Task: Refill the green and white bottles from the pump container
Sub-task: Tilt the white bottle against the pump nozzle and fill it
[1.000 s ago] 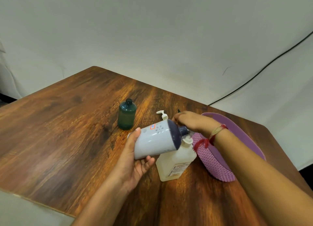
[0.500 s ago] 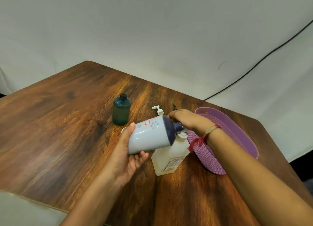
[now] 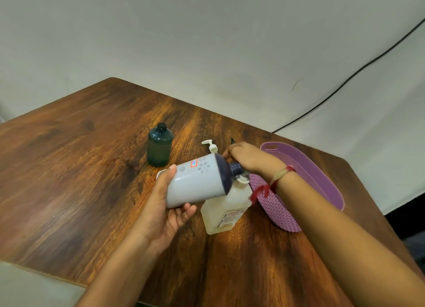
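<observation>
My left hand (image 3: 169, 211) grips the white bottle (image 3: 195, 183) by its base and holds it tilted on its side above the table. Its dark blue neck (image 3: 235, 168) points right and sits just above the white collar of the pump container (image 3: 226, 211). That container is a pale, labelled bottle standing on the table. My right hand (image 3: 249, 159) curls over the container's top and hides the pump head. The green bottle (image 3: 159, 147) stands upright and uncapped, farther back and to the left, with no hand on it.
A loose white pump top (image 3: 210, 145) and a small dark pointed object (image 3: 232, 141) show behind the white bottle. A purple woven basket (image 3: 322, 175) sits right of the container, under my right forearm. The wooden table (image 3: 69, 180) ends close to me and at the right.
The view has shifted slightly. Both hands, the tilted white bottle and the pump container keep the same arrangement.
</observation>
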